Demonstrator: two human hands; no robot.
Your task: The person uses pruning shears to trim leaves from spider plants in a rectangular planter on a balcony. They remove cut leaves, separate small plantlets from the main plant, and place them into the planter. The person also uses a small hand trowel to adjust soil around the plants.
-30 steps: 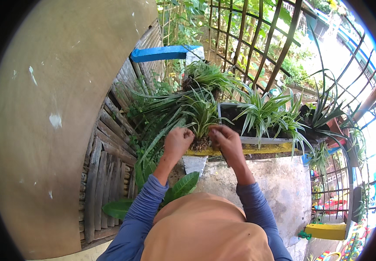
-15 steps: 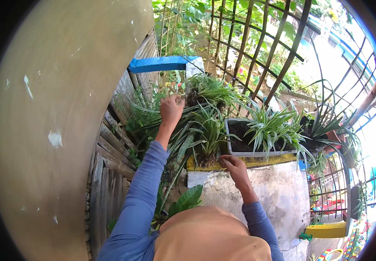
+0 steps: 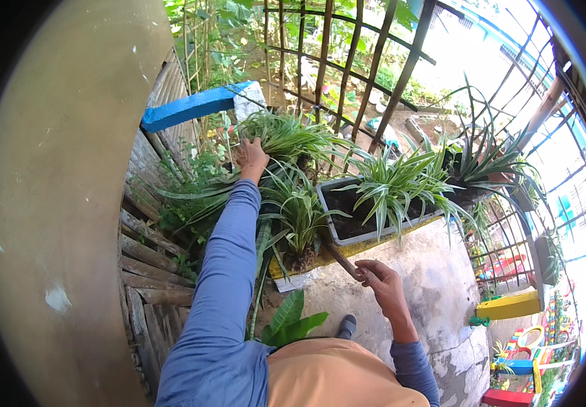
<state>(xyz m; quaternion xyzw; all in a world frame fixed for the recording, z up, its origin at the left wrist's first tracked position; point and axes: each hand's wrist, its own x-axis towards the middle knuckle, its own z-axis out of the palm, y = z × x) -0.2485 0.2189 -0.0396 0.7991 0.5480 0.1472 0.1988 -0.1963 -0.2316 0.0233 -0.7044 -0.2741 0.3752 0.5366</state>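
Observation:
At the base of a leafy clump of spider plant (image 3: 293, 139), my left hand (image 3: 252, 160) has its fingers closed among the leaves; the fingertips are partly hidden. A second spider plant (image 3: 300, 220), with bare roots and soil, stands upright on the yellow ledge (image 3: 276, 269) just in front. My right hand (image 3: 383, 288) is closed, thumb against fingers, on the near end of a brown wooden stick (image 3: 340, 260). The stick's far end reaches the ledge beside the grey planter box (image 3: 367, 237), which holds dark soil and another spider plant (image 3: 401, 186).
A bamboo lattice fence (image 3: 347, 57) runs behind the plants. To the left are a tan wall (image 3: 69, 203) and wooden slats (image 3: 150, 237). A blue beam (image 3: 191, 108) stands at the back left. Spiky potted plants (image 3: 483, 159) are at the right, beyond the planter.
My left hand has gone from beside the rear spider plant into its base. My right hand has drawn back toward me from the ledge, and the stick now shows. The view has shifted rightward.

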